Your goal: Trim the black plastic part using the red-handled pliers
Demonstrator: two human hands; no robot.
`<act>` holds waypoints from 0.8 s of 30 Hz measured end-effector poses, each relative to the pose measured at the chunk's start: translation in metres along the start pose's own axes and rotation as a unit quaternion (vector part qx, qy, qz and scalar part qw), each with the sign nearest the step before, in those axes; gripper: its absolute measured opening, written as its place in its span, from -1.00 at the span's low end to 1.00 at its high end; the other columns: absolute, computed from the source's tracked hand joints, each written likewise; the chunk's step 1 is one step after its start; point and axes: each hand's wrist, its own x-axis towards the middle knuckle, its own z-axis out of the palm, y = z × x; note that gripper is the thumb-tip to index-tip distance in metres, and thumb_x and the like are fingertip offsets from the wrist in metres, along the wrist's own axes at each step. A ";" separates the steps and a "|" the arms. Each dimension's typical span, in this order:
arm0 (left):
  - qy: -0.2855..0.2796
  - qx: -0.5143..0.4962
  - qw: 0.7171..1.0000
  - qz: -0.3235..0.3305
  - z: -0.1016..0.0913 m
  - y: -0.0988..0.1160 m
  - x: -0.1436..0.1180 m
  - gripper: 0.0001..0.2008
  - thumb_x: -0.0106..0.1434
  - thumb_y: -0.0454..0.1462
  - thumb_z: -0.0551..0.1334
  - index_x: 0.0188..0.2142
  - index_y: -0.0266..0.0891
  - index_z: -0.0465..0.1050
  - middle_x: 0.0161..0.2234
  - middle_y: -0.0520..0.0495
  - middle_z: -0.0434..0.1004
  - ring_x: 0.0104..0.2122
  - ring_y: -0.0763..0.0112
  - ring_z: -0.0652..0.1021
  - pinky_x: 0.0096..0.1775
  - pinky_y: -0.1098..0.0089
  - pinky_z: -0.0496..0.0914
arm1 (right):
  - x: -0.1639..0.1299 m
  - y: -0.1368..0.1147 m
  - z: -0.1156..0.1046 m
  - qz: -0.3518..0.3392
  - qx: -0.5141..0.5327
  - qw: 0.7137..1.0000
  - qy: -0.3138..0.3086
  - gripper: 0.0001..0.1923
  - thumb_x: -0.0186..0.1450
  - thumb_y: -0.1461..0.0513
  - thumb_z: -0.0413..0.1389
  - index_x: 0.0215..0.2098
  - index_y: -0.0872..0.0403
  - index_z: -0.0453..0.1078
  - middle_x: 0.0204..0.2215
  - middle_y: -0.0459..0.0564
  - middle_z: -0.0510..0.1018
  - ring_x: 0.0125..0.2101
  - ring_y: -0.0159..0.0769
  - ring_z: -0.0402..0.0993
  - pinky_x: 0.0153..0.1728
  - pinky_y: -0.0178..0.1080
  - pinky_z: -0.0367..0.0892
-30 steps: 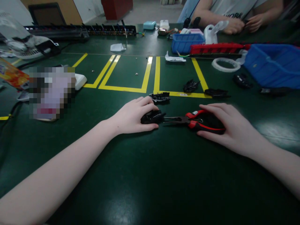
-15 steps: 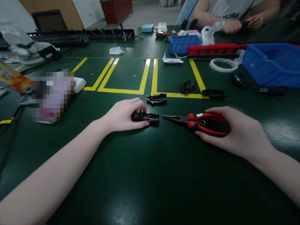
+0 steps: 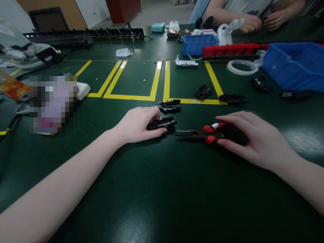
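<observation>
Left hand [image 3: 138, 124] grasps black part [image 3: 162, 123] — right hand [image 3: 249, 137] grasps pliers [image 3: 199, 134]; blue bin [image 3: 295, 65] contents unclear.

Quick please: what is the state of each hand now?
Left hand: closed on the black plastic part, on the table.
Right hand: closed on the red-handled pliers.

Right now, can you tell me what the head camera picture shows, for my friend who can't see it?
Two bare arms rest on a dark green table: the left hand holds a small black plastic part, and the right hand grips red-handled pliers whose tips point at that part. More black pieces, yellow tape lines and blue bins lie beyond, where another person sits.
</observation>
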 end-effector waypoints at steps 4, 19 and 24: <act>0.019 -0.035 0.999 -0.029 0.001 -0.002 -0.001 -0.63 0.26 0.03 0.09 -0.23 -0.25 0.28 -0.41 -0.01 0.43 -0.49 0.42 0.40 -0.49 0.42 0.19 | -0.003 0.006 0.000 -0.037 0.007 0.999 -0.033 -0.26 0.12 -0.10 0.17 0.20 -0.08 0.15 -0.03 0.12 0.40 -0.08 0.11 0.37 -0.16 0.13 0.38; 0.014 0.002 0.999 -0.030 0.005 -0.001 0.002 -0.57 0.25 0.03 0.14 -0.05 -0.23 0.28 -0.24 -0.10 0.52 -0.33 0.26 0.52 -0.38 0.36 0.31 | -0.008 -0.008 -0.003 -0.041 -0.011 0.999 0.030 -0.34 0.20 0.05 0.15 0.23 -0.11 0.10 -0.10 0.12 0.45 -0.14 0.09 0.43 -0.23 0.11 0.43; 0.015 0.013 1.000 -0.012 0.005 -0.001 0.003 -0.55 0.26 0.03 0.12 0.01 -0.19 0.31 -0.10 -0.10 0.49 -0.25 0.25 0.52 -0.31 0.33 0.35 | -0.008 -0.009 -0.001 -0.005 0.006 1.000 0.021 -0.45 0.20 0.05 0.15 0.14 -0.12 0.20 -0.10 0.06 0.42 -0.17 0.00 0.46 -0.29 0.02 0.47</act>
